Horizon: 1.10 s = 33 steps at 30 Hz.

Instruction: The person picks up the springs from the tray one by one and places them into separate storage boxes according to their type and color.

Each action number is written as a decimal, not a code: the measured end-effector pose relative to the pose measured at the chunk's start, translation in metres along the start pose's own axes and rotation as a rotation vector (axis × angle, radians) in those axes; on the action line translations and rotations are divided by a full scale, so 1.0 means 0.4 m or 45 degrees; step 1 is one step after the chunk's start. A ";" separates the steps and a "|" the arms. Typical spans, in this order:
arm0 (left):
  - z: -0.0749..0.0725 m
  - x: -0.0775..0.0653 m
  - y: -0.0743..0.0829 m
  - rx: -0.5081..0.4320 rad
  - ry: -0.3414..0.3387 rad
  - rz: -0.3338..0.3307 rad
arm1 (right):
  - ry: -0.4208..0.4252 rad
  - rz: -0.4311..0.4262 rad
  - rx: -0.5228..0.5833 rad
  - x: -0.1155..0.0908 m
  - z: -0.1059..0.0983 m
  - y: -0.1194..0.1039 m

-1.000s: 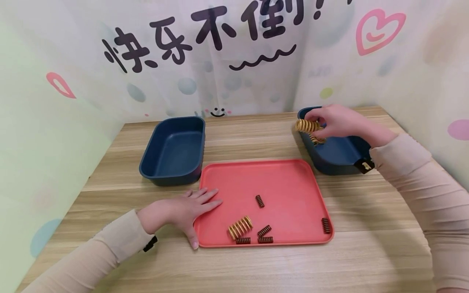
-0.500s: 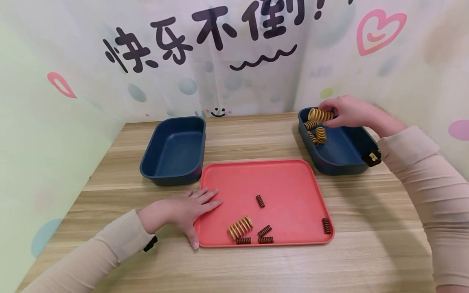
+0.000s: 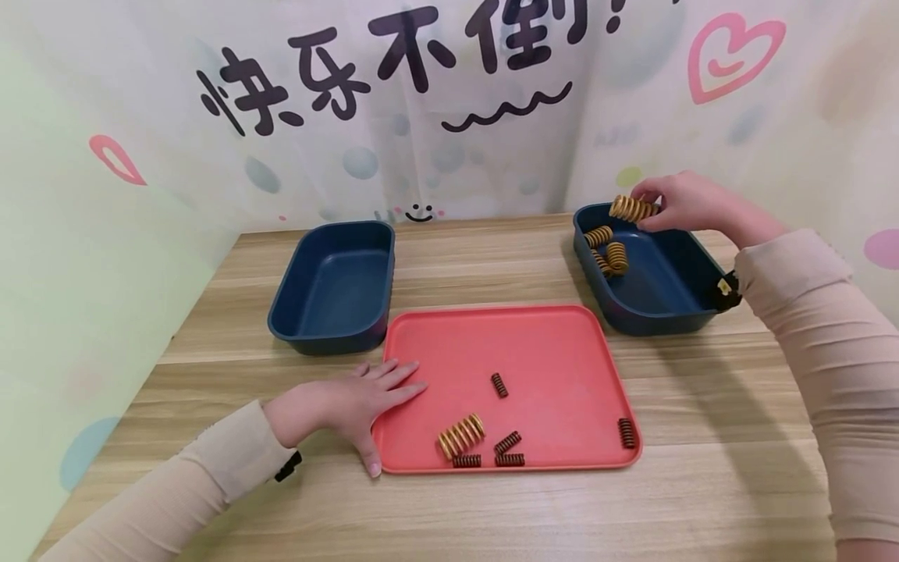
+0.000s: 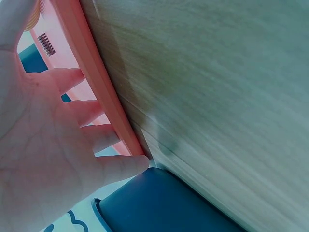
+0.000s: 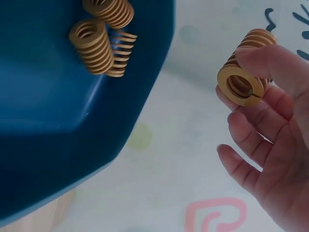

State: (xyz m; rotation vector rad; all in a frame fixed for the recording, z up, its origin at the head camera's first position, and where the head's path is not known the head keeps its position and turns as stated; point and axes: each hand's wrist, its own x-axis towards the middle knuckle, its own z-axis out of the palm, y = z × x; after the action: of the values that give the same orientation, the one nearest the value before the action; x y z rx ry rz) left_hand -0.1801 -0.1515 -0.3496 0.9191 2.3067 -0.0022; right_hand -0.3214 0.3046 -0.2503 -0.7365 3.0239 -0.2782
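Shifted since the earlier frame: right hand (image 3: 688, 201) with held gold spring (image 3: 627, 208), farther back and to the right, seen against the rear rim of the right-hand blue bin (image 3: 653, 323). Essentially unchanged: left hand (image 3: 357, 406) and red tray (image 3: 534, 347). Hands well apart. Right: thumb and fingers pinching the coil, lower fingers loosely curled off it. Left: fingers spread across the tray's left rim, gripping nothing. In the right-hand blue bin, toward its left wall: three further gold springs (image 3: 616, 256). On the tray: one gold spring (image 3: 461, 436), just beside a dark spring (image 3: 467, 461) near the front rim, plus four other dark springs (image 3: 499, 385).

Possible faults, by judgement: slipping of the rounded coil, from so narrow a pinch; a strike on the rear rim or a fall behind the bin, from release too far back, with clearance impossible to tell; bouncing or rolling among the binned springs, from too high a drop; sliding of the tray and rolling of its loose springs, from uneven left-hand pressure.
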 end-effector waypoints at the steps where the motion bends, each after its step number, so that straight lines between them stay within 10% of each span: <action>1: 0.000 0.000 -0.001 0.004 0.000 0.000 | -0.008 0.011 -0.001 0.001 0.000 0.006; 33: -0.004 -0.003 0.001 0.004 -0.008 0.011 | -0.059 0.305 0.069 0.038 0.090 0.156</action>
State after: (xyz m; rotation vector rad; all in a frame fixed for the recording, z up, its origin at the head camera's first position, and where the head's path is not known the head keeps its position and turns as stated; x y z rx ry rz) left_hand -0.1800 -0.1514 -0.3475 0.9288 2.2972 -0.0049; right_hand -0.3613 0.3462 -0.2965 -0.3665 3.0061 -0.3297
